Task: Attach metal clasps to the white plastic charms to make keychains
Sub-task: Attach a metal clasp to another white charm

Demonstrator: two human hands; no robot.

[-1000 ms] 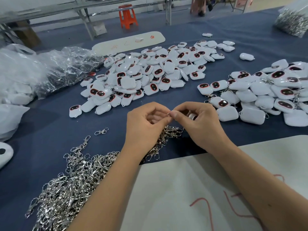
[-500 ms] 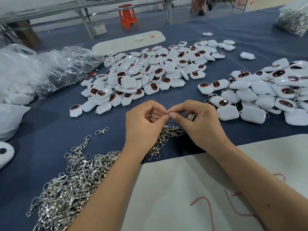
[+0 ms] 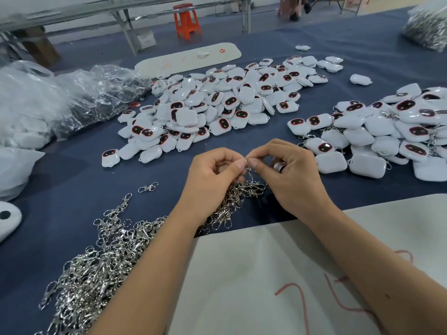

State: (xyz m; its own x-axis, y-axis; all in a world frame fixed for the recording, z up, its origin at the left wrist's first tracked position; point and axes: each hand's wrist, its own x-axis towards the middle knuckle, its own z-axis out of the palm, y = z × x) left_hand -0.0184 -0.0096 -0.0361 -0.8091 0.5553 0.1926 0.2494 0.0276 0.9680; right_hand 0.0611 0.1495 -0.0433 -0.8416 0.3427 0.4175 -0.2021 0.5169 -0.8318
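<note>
Pinching 1 metal clasp (image 3: 249, 169) between fingers (image 3: 238, 164) of 2 hands, left hand (image 3: 212, 180), right hand (image 3: 294, 176); beyond fingertips, 2 charm piles (image 3: 217, 105) on counter (image 3: 72, 180); 1 clasp heap (image 3: 96, 262) nearer left.

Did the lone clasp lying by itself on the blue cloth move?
No. The lone clasp sits at the same spot beyond the clasp pile as before; only the camera shifted slightly.

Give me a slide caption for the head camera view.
Both hands, left hand and right hand, pinch one metal clasp above the clasp pile.
</note>
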